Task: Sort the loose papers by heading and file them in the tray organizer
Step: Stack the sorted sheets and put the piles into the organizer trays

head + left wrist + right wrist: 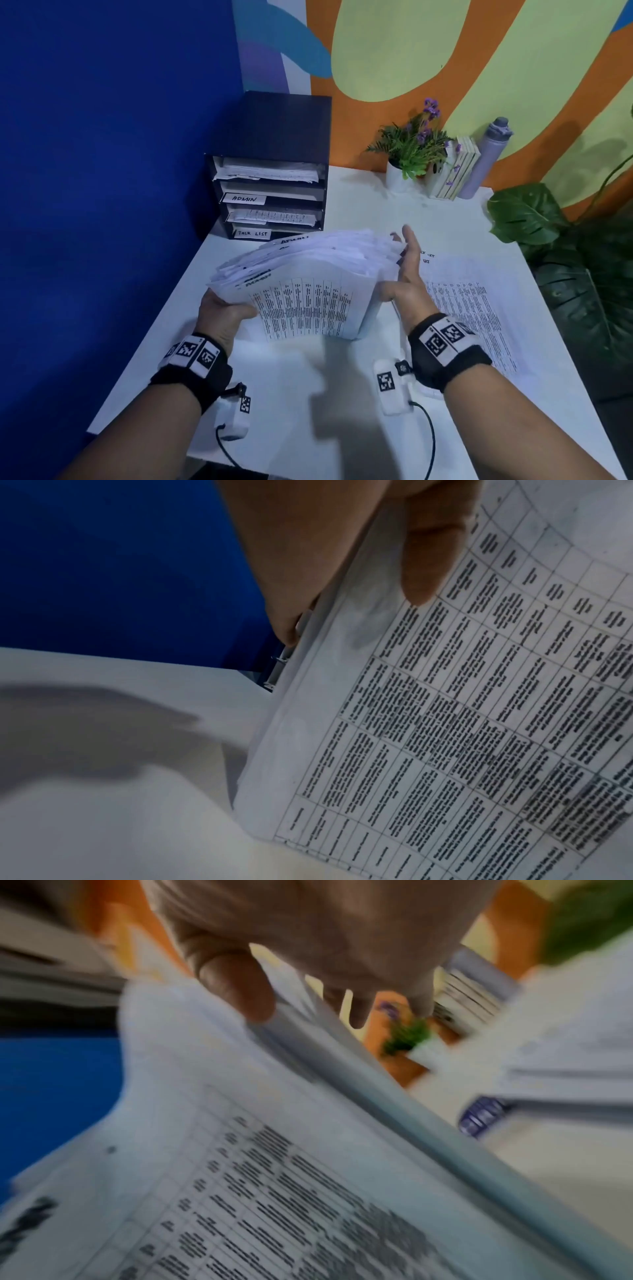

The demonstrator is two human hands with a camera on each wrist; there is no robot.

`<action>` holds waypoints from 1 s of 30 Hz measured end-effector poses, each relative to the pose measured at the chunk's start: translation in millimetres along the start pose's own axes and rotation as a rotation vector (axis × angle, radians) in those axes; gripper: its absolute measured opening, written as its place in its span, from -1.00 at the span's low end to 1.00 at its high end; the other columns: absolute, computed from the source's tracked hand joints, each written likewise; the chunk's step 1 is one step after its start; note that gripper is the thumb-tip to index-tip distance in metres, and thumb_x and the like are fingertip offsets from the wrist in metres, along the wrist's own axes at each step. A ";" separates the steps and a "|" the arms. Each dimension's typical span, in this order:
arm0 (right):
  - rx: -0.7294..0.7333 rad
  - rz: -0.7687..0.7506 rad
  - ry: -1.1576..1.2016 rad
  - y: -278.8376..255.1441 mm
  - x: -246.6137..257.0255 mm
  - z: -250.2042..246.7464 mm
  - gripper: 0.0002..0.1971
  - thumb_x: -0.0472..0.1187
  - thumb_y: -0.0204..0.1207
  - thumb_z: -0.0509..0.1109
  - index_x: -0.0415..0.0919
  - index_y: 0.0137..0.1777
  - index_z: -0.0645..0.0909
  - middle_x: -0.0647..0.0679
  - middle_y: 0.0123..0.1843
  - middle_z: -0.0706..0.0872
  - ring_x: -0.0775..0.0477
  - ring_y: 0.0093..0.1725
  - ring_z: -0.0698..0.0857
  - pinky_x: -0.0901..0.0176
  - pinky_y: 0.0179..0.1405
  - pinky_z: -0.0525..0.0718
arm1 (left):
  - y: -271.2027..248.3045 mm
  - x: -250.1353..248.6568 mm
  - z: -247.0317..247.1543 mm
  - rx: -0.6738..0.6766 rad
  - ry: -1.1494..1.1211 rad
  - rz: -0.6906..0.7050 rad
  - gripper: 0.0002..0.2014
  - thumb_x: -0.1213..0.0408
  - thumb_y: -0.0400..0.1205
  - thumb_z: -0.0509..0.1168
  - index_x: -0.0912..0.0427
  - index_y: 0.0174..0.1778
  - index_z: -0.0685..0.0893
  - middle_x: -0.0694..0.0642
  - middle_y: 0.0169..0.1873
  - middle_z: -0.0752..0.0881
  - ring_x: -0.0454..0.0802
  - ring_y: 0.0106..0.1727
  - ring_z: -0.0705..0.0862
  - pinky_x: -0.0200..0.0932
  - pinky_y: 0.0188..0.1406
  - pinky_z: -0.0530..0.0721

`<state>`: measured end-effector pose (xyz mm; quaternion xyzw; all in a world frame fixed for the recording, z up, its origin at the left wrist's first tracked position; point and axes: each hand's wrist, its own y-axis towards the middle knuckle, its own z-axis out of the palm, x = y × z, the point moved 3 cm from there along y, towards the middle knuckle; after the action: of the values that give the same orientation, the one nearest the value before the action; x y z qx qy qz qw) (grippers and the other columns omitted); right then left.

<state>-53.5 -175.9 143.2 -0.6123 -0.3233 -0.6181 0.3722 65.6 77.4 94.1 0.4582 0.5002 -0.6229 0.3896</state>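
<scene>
A thick, fanned stack of printed papers (308, 284) headed ADMIN is held above the white table (291, 394). My left hand (229, 310) grips its left edge, thumb (428, 561) on the top sheet and fingers (291, 615) underneath. My right hand (406, 260) presses flat against the stack's right edge with straight fingers; in the blurred right wrist view its thumb (240, 993) rests on the stack (274, 1177). The dark tray organizer (284, 126) stands at the back left with slots labelled ADMIN and TASK LIST, some holding papers.
Sheets headed TASK LIST (472, 308) lie flat on the table to the right. At the back right stand a potted plant (411, 154), several books (455, 171) and a grey bottle (486, 161). A large leafy plant (565, 257) borders the right edge. A blue wall is on the left.
</scene>
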 end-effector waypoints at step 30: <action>0.211 0.168 -0.023 -23.3 -54.3 15.8 -0.58 -0.57 0.21 0.52 -0.35 0.10 0.72 -0.31 0.13 0.77 -0.27 0.20 0.73 0.00 0.10 0.74 | -7.5 -31.9 17.8 -0.235 -0.257 0.302 -0.25 -0.09 0.50 0.48 -0.02 0.53 0.29 -0.08 0.25 0.56 -0.41 0.09 0.63 -0.36 0.18 0.61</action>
<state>-66.7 -147.0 91.0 -0.6017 -0.3384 -0.5404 0.4811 64.2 62.3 128.2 0.3961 0.4412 -0.5482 0.5899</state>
